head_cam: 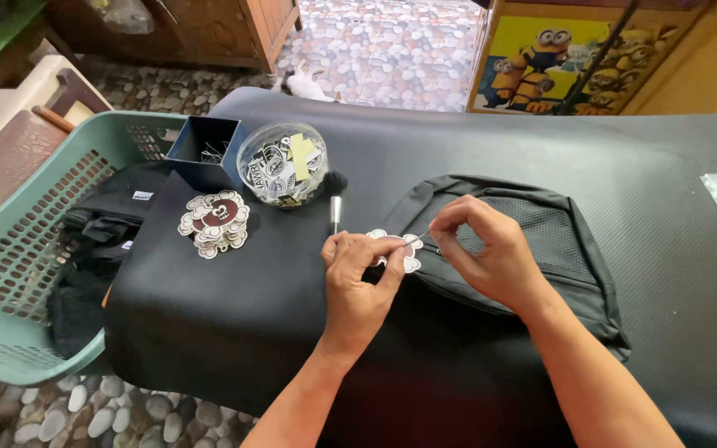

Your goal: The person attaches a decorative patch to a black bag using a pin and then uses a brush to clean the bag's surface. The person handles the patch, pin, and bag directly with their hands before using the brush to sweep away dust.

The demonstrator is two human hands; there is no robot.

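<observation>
In the head view, the left hand [357,278] pinches a flower-shaped tag [397,249] against the black bag [533,249] lying mid-tabletop [665,166]. The right hand [491,253] pinches a thin pin [419,238] at the tag. Toward the tabletop's left edge lie a stack of tags [216,222], a clear round tub [282,174] and a dark box [205,149]; a green basket [35,249] stands beside that edge.

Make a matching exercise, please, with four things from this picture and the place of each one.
Things:
1. flower-shaped tag
2. stack of tags
3. round clear tub
4. green basket

Places:
A. beside the table, holding black fabric
B. between the left hand and right hand
C. next to the dark open box
D. on the black mat, below the box

Pairs: 1-B, 2-D, 3-C, 4-A
</observation>
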